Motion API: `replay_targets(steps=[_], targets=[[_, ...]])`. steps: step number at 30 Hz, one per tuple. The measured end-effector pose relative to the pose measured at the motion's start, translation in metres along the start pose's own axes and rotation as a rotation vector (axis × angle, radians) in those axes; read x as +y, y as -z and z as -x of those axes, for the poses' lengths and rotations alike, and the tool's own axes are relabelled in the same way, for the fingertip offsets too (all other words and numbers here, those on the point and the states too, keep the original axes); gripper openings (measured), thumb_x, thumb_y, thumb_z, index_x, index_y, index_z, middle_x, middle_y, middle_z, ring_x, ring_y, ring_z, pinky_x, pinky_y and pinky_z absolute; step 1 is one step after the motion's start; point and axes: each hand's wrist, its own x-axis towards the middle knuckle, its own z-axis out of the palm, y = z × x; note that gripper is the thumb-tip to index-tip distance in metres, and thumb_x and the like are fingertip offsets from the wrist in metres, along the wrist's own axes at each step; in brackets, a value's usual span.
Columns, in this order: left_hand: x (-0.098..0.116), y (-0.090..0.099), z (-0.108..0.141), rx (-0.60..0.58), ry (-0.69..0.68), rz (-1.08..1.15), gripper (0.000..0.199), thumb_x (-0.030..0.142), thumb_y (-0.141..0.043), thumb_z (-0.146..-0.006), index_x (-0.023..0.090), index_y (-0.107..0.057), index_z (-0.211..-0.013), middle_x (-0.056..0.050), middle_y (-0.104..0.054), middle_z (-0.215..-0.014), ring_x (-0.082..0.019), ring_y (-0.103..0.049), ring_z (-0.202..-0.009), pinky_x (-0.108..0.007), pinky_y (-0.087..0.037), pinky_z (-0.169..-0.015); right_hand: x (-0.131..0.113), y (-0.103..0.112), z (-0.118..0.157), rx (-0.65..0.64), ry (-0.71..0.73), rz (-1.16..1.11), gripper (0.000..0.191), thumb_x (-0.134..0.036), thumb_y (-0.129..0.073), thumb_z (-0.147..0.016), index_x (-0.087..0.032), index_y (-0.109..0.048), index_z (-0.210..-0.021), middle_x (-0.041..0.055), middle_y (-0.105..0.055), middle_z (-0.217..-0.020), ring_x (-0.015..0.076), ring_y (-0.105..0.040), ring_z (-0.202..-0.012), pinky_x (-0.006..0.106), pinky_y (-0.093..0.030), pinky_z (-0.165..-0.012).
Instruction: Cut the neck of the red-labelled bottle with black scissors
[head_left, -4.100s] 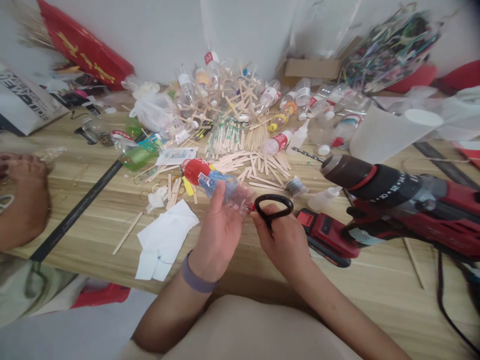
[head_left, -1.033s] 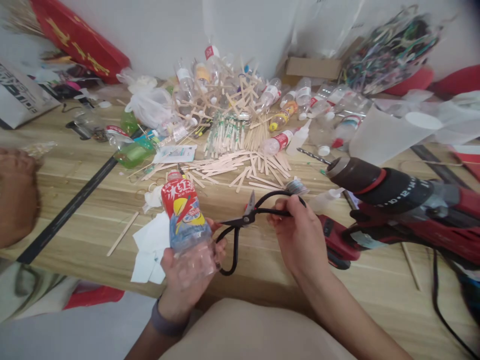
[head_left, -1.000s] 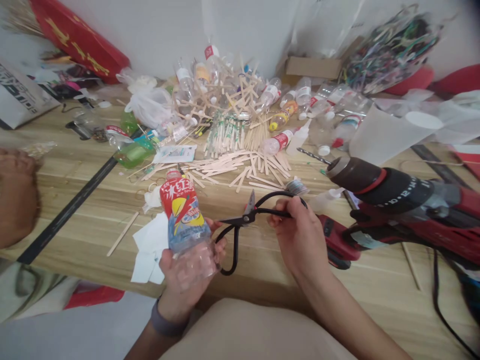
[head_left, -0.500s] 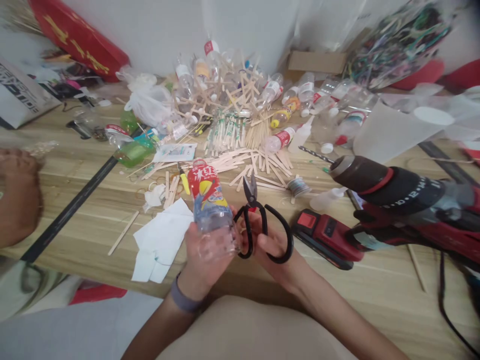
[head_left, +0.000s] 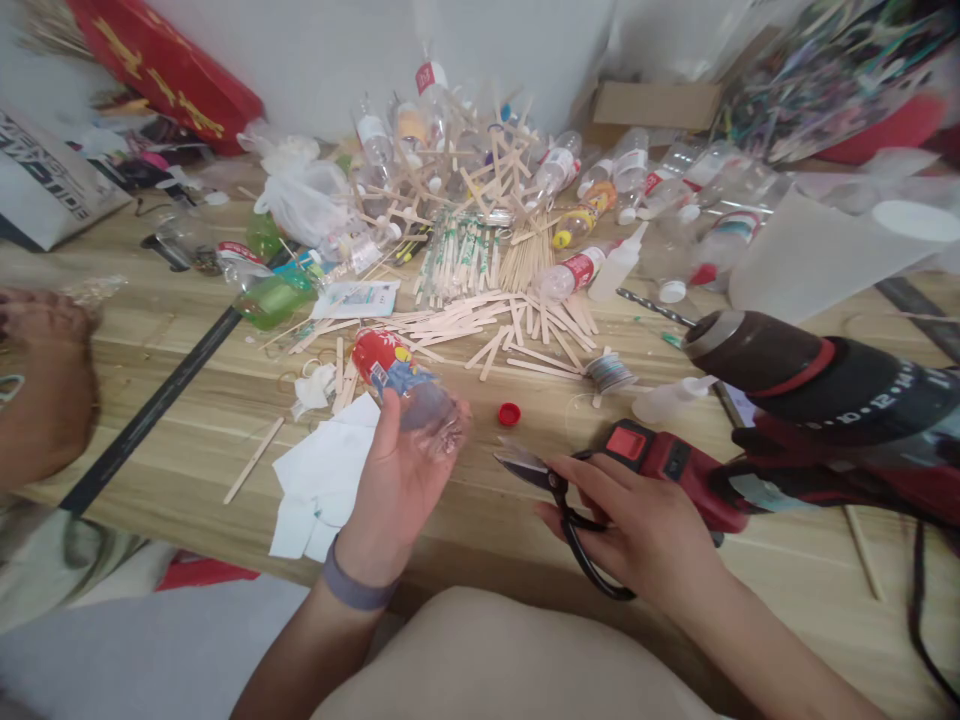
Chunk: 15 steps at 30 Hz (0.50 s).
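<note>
My left hand [head_left: 401,480] is wrapped round a clear plastic bottle [head_left: 427,405] with a red and blue label, its base tilted toward me. To the right, my right hand [head_left: 637,520] grips a pair of black-handled scissors [head_left: 561,490], low over the table, blades pointing left. A red bottle cap [head_left: 509,413] lies on the wood between the two hands. White paper pieces [head_left: 319,490] rest beside my left wrist. Just beyond my right hand is the red battery base of a cordless drill [head_left: 795,375].
Loose wooden sticks [head_left: 450,325] spread across the table's middle, with several plastic bottles [head_left: 577,272] behind them. A spool of wire [head_left: 609,372] and a squeeze bottle [head_left: 671,398] lie near the drill. At the left edge is another person's hand [head_left: 45,320].
My right hand has moved right and down with the scissors, turning them toward the table. The bottle in my left hand has tilted. The red cap now shows on the table.
</note>
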Motion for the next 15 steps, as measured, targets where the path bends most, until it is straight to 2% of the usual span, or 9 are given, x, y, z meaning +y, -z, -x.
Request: replay_targets(steps=[3,6,10,15], targets=[[0.0001,-0.006,0.0024,-0.006,-0.011,0.018,0.032,0.039,-0.049,-0.095,0.018,-0.063,-0.074,-0.003,-0.07,-0.078,-0.018,-0.068,-0.08,-0.034,-0.057,-0.081,-0.0022,0.005,0.0012,0.047,0.147,0.323,0.033,-0.03,-0.04,-0.101,-0.017,-0.07,-0.103,0.0004,-0.058,-0.062,0.013,-0.05,-0.046,0.029,-0.028,-0.045],[-0.0005,-0.0099,0.0057,-0.015,-0.007,0.024,0.025,0.031,-0.05,-0.092,0.018,-0.062,-0.074,-0.002,-0.068,-0.078,-0.018,-0.068,-0.081,-0.036,-0.056,-0.084,-0.0057,0.0053,-0.0029,0.091,0.175,0.478,0.032,-0.029,-0.041,-0.1,-0.019,-0.072,-0.097,-0.0007,-0.053,-0.056,0.0126,-0.045,-0.043,0.03,-0.022,-0.046],[-0.0018,-0.0107,0.0086,-0.053,0.001,0.015,0.026,0.027,-0.048,-0.092,0.018,-0.062,-0.073,-0.003,-0.068,-0.078,-0.018,-0.067,-0.081,-0.035,-0.055,-0.085,-0.0065,0.0033,-0.0064,0.08,0.19,0.554,0.025,-0.029,-0.048,-0.098,-0.021,-0.071,-0.098,-0.0006,-0.054,-0.057,0.0122,-0.043,-0.045,0.03,-0.02,-0.05],[-0.0042,-0.0068,0.0085,-0.118,-0.004,-0.029,0.027,0.029,-0.051,-0.093,0.018,-0.066,-0.074,-0.003,-0.07,-0.082,-0.017,-0.067,-0.082,-0.032,-0.055,-0.082,-0.0048,0.0041,-0.0067,0.054,0.234,0.558,0.022,-0.03,-0.051,-0.097,-0.021,-0.07,-0.103,-0.0004,-0.055,-0.061,0.0138,-0.045,-0.047,0.031,-0.021,-0.052]])
